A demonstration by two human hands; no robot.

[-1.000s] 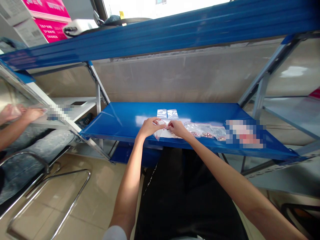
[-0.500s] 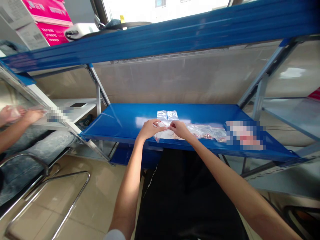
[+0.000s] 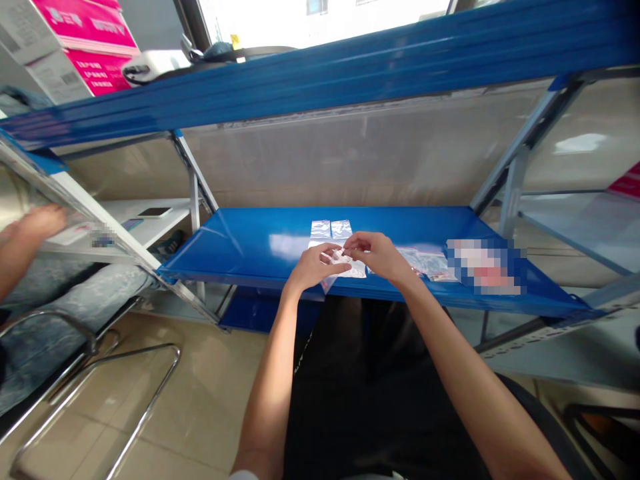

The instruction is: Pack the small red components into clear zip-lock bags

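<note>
My left hand (image 3: 314, 266) and my right hand (image 3: 377, 255) meet over the front edge of a blue metal shelf (image 3: 240, 243). Both pinch a small clear plastic bag (image 3: 345, 269) between them, fingers curled on its top edge. Two more small clear bags (image 3: 331, 229) lie flat side by side just behind my hands. To the right of my right hand lie clear bags with small reddish pieces (image 3: 427, 262) inside.
A blurred patch (image 3: 484, 266) covers something at the shelf's right. Another person's hand (image 3: 35, 222) and jeans-clad legs (image 3: 60, 303) are at the left, by a white shelf with a phone (image 3: 154, 212). A metal chair frame (image 3: 95, 373) stands on the tiled floor.
My hands with the bag have shifted slightly right and lifted a little off the shelf. The other person's hand at the left has moved lower and nearer the edge.
</note>
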